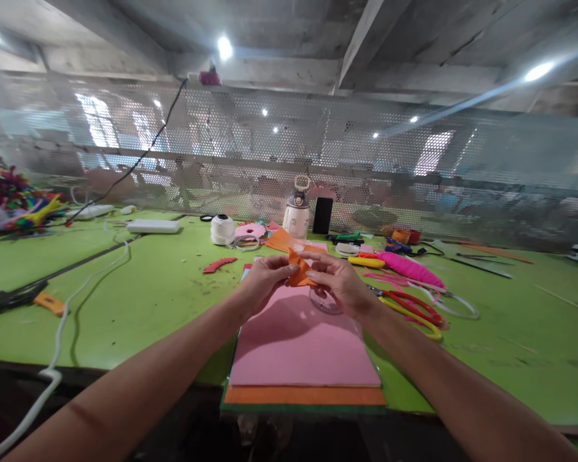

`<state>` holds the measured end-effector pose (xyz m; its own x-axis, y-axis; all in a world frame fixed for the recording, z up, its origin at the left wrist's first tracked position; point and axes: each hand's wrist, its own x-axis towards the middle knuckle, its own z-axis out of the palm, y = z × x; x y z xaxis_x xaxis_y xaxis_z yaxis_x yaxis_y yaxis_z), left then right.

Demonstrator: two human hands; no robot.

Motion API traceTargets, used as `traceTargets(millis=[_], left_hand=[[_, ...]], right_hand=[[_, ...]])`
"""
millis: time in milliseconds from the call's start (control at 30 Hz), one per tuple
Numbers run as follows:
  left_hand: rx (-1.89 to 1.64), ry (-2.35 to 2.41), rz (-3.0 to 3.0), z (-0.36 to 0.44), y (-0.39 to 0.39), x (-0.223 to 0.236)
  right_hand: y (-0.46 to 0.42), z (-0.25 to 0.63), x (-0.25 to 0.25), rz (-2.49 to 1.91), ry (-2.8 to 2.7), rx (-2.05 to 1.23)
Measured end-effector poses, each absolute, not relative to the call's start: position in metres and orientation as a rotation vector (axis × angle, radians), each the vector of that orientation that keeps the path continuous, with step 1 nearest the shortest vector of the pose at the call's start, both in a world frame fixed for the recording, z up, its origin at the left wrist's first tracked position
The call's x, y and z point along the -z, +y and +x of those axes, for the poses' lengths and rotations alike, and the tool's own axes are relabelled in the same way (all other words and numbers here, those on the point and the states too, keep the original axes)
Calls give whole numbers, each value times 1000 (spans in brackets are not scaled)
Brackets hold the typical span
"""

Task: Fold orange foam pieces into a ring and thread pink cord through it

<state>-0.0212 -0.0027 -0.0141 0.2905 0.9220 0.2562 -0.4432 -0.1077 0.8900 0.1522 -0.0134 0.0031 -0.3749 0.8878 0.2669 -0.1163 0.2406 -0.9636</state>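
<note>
Between my two hands is a small folded piece of orange paper, held above a stack of sheets. My left hand pinches its left side, and my right hand grips its right side with thumb and fingers. Below lies a pink sheet on top of orange and green ones. A clear round protractor-like disc shows partly under my right hand. Behind my hands a larger orange paper piece lies on the table.
Red- and yellow-handled scissors and a bright pink bundle lie at right. Farther back stand a white spool, a bottle and a dark phone. A white cable crosses the green table at left, near an orange-handled tool.
</note>
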Motion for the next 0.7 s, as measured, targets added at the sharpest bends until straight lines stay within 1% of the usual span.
traceTargets(millis=[333,700], left_hand=[[-1308,625,1213,-22,-1,14],[-1332,641,1203,-22,-6,9]], right_hand=[[-14,152,-1,-809,-1830,-760],[-22,150,-1,-799,-1832,-610]])
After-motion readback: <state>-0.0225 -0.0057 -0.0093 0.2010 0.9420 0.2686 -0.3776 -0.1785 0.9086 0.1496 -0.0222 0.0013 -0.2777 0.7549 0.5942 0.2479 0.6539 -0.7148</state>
